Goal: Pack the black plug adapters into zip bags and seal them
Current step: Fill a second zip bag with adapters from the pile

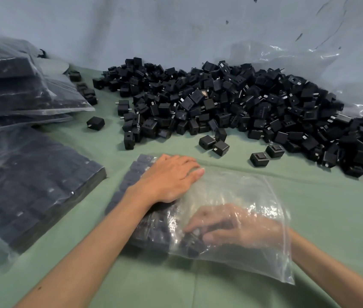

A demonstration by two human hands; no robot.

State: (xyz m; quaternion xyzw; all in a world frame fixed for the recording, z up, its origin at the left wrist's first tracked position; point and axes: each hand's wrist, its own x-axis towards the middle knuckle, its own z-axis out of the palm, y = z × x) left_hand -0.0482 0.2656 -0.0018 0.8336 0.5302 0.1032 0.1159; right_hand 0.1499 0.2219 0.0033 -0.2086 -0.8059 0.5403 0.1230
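A clear zip bag [249,196] lies flat on the green cloth in front of me, its mouth toward the right. Rows of black plug adapters [131,174] fill its left part. My left hand [171,176] presses flat on top of the bag over those rows, fingers straight. My right hand [227,225] is inside the bag, seen through the plastic, with its fingers curled round a black adapter [195,237] beside the packed rows. A big heap of loose black adapters [242,103] lies behind the bag.
Filled bags of adapters are stacked at the left [20,90], with another flat one [31,185] nearer me. Loose adapters [259,160] lie between heap and bag. Crumpled clear plastic [309,63] rises at the back right. A grey-blue wall [154,30] stands behind.
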